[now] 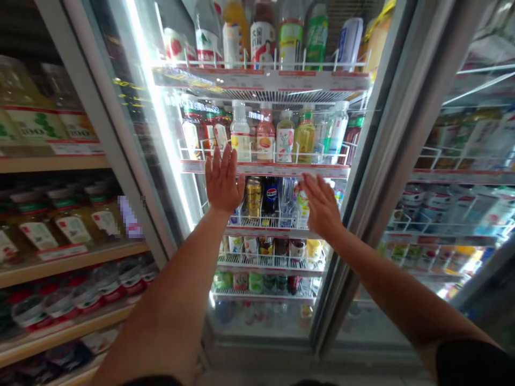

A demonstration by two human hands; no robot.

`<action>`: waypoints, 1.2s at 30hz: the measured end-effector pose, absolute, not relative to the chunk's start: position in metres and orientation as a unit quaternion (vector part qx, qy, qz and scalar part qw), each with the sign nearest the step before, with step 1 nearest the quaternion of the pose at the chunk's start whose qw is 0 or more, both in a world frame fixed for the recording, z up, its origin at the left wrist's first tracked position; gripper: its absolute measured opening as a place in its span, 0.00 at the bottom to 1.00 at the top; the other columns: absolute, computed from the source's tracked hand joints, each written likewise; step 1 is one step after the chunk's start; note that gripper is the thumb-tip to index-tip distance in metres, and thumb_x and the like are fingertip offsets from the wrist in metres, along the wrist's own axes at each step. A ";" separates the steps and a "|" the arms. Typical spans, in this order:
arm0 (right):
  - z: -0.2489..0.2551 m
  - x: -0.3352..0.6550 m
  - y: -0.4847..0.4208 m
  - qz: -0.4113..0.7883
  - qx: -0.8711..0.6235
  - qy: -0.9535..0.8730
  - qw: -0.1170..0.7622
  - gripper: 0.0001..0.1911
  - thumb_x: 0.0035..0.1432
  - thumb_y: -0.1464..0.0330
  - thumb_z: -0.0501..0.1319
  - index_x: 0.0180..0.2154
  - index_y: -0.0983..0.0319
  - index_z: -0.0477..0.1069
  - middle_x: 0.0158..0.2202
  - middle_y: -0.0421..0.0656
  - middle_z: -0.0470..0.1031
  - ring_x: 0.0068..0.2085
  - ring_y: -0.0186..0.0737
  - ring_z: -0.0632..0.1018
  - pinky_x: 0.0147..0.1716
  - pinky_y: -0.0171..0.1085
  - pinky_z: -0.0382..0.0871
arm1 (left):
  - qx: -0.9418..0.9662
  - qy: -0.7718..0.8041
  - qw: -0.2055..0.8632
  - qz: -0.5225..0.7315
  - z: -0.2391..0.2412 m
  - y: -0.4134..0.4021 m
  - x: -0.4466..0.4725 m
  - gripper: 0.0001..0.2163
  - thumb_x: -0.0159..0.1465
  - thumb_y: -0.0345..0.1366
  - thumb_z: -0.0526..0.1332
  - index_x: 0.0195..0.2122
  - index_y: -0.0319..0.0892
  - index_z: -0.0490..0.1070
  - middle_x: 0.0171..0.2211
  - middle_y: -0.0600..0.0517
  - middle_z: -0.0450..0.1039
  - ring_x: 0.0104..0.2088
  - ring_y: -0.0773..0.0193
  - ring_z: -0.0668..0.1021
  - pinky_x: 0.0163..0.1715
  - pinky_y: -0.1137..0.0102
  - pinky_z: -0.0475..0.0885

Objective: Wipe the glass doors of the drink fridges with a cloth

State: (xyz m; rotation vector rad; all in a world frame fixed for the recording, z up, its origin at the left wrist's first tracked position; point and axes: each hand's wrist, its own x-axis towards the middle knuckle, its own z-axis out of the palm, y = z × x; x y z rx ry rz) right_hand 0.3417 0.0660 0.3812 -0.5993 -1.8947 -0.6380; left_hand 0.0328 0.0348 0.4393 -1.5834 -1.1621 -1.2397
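Note:
Both my arms reach forward to a lit drinks fridge with a glass door (265, 321). My left hand (223, 182) is raised flat with fingers stretched upward, holding nothing. It covers part of the second shelf, beside a bottle with a yellow label (240, 134). My right hand (323, 206) is also empty, its fingers extended and leaning left, before the shelf with a gold can (254, 198) and a dark blue Pepsi bottle (271, 194). Whether either palm touches the glass I cannot tell.
Bottles stand on the fridge's top shelf, among them a green bottle (317, 35). On the left, wooden shelves (72, 261) carry rows of juice bottles (34, 228). A metal door frame (386, 139) separates another stocked fridge section (450, 209) on the right.

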 end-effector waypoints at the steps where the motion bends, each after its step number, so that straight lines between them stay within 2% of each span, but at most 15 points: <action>1: 0.398 0.341 0.069 -0.265 -0.256 -0.758 0.539 0.47 0.69 0.79 0.48 0.75 0.41 0.26 0.77 0.34 0.50 0.77 0.51 0.51 0.74 0.64 0.55 | -0.625 -0.459 0.398 -0.490 0.439 0.035 0.033 0.33 0.75 0.53 0.45 0.75 0.39 0.54 0.74 0.43 0.54 0.77 0.53 0.47 0.77 0.50 0.39; 3: 0.419 0.338 0.074 -0.270 -0.265 -0.724 0.577 0.47 0.69 0.79 0.48 0.75 0.41 0.24 0.78 0.33 0.47 0.77 0.53 0.49 0.74 0.67 0.54 | -0.625 -0.459 0.396 -0.492 0.438 0.035 0.032 0.33 0.75 0.52 0.45 0.75 0.39 0.54 0.75 0.43 0.53 0.77 0.53 0.46 0.77 0.49 0.39; 5: 0.412 0.333 0.075 -0.277 -0.267 -0.732 0.563 0.47 0.69 0.80 0.47 0.75 0.41 0.23 0.78 0.34 0.50 0.77 0.51 0.50 0.74 0.66 0.55 | -0.626 -0.459 0.392 -0.494 0.438 0.035 0.033 0.32 0.75 0.51 0.46 0.75 0.39 0.53 0.75 0.43 0.53 0.77 0.52 0.46 0.77 0.49 0.39; 9: 0.367 0.322 0.065 -0.282 -0.195 -0.843 0.415 0.48 0.69 0.82 0.46 0.75 0.43 0.24 0.74 0.34 0.61 0.75 0.42 0.57 0.74 0.55 0.61 | -0.626 -0.457 0.391 -0.497 0.438 0.036 0.033 0.32 0.75 0.50 0.47 0.76 0.40 0.53 0.75 0.43 0.53 0.77 0.52 0.47 0.77 0.48 0.38; 11: 0.369 0.321 0.063 -0.278 -0.177 -0.863 0.383 0.48 0.69 0.82 0.47 0.76 0.44 0.25 0.73 0.34 0.61 0.75 0.41 0.58 0.74 0.54 0.60 | -0.625 -0.454 0.401 -0.492 0.437 0.036 0.032 0.32 0.75 0.49 0.46 0.76 0.40 0.53 0.74 0.43 0.54 0.77 0.52 0.47 0.76 0.49 0.39; 13: 0.392 0.323 0.066 -0.269 -0.203 -0.836 0.432 0.48 0.68 0.82 0.47 0.75 0.42 0.26 0.75 0.33 0.56 0.76 0.44 0.56 0.74 0.57 0.58 | -0.622 -0.451 0.417 -0.485 0.437 0.036 0.032 0.31 0.75 0.48 0.46 0.76 0.40 0.52 0.74 0.43 0.54 0.77 0.54 0.47 0.77 0.49 0.40; 16: 0.430 0.327 0.075 -0.251 -0.248 -0.749 0.560 0.47 0.70 0.80 0.47 0.75 0.39 0.27 0.78 0.33 0.48 0.77 0.52 0.50 0.74 0.66 0.54 | -0.616 -0.448 0.429 -0.486 0.436 0.037 0.031 0.30 0.75 0.46 0.47 0.76 0.40 0.52 0.74 0.44 0.54 0.77 0.54 0.47 0.76 0.49 0.41; 18: 0.430 0.326 0.078 -0.252 -0.264 -0.717 0.594 0.46 0.70 0.79 0.47 0.75 0.39 0.27 0.78 0.33 0.48 0.77 0.54 0.48 0.73 0.68 0.54 | -0.616 -0.443 0.430 -0.489 0.436 0.038 0.031 0.30 0.75 0.46 0.47 0.76 0.40 0.53 0.74 0.44 0.54 0.77 0.53 0.47 0.76 0.49 0.41; 20: 0.408 0.323 0.074 -0.270 -0.256 -0.751 0.546 0.47 0.70 0.80 0.46 0.75 0.40 0.26 0.77 0.34 0.52 0.77 0.50 0.51 0.73 0.64 0.56 | -0.621 -0.438 0.426 -0.491 0.436 0.039 0.030 0.31 0.75 0.46 0.48 0.76 0.40 0.53 0.74 0.43 0.54 0.77 0.53 0.46 0.77 0.49 0.41; 24: 0.375 0.320 0.064 -0.298 -0.180 -0.861 0.370 0.48 0.69 0.82 0.48 0.76 0.44 0.26 0.74 0.34 0.59 0.75 0.39 0.59 0.74 0.51 0.59 | -0.621 -0.454 0.408 -0.492 0.437 0.037 0.032 0.31 0.74 0.47 0.48 0.75 0.39 0.55 0.74 0.43 0.54 0.77 0.53 0.48 0.76 0.49 0.41; 25: 0.381 0.321 0.065 -0.300 -0.180 -0.860 0.372 0.48 0.69 0.83 0.48 0.76 0.45 0.26 0.75 0.34 0.59 0.75 0.39 0.57 0.75 0.51 0.58 | -0.619 -0.462 0.406 -0.489 0.437 0.036 0.033 0.31 0.74 0.46 0.47 0.75 0.38 0.56 0.74 0.43 0.54 0.77 0.53 0.48 0.76 0.49 0.41; 29: 0.431 0.320 0.075 -0.282 -0.234 -0.774 0.517 0.46 0.70 0.81 0.47 0.76 0.45 0.27 0.78 0.35 0.50 0.78 0.49 0.48 0.76 0.60 0.50 | -0.606 -0.484 0.409 -0.480 0.438 0.032 0.036 0.31 0.73 0.46 0.47 0.74 0.36 0.57 0.74 0.42 0.53 0.77 0.52 0.47 0.76 0.51 0.41; 31: 0.437 0.314 0.078 -0.276 -0.243 -0.751 0.549 0.45 0.70 0.81 0.47 0.76 0.46 0.28 0.78 0.36 0.48 0.78 0.51 0.46 0.76 0.62 0.49 | -0.603 -0.487 0.403 -0.487 0.438 0.031 0.037 0.32 0.73 0.47 0.48 0.74 0.36 0.57 0.74 0.42 0.53 0.77 0.52 0.47 0.76 0.51 0.40; 33: 0.420 0.309 0.075 -0.288 -0.224 -0.780 0.508 0.46 0.69 0.82 0.47 0.76 0.47 0.29 0.78 0.37 0.51 0.78 0.47 0.48 0.76 0.58 0.50 | -0.607 -0.486 0.392 -0.492 0.439 0.029 0.037 0.32 0.72 0.48 0.48 0.74 0.37 0.57 0.74 0.42 0.54 0.77 0.51 0.48 0.76 0.51 0.39; 36: 0.383 0.310 0.068 -0.320 -0.129 -0.871 0.350 0.46 0.68 0.83 0.49 0.76 0.48 0.31 0.75 0.36 0.58 0.75 0.37 0.57 0.74 0.47 0.56 | -0.611 -0.487 0.386 -0.491 0.440 0.027 0.037 0.32 0.72 0.48 0.48 0.74 0.38 0.57 0.74 0.42 0.55 0.77 0.52 0.48 0.76 0.51 0.39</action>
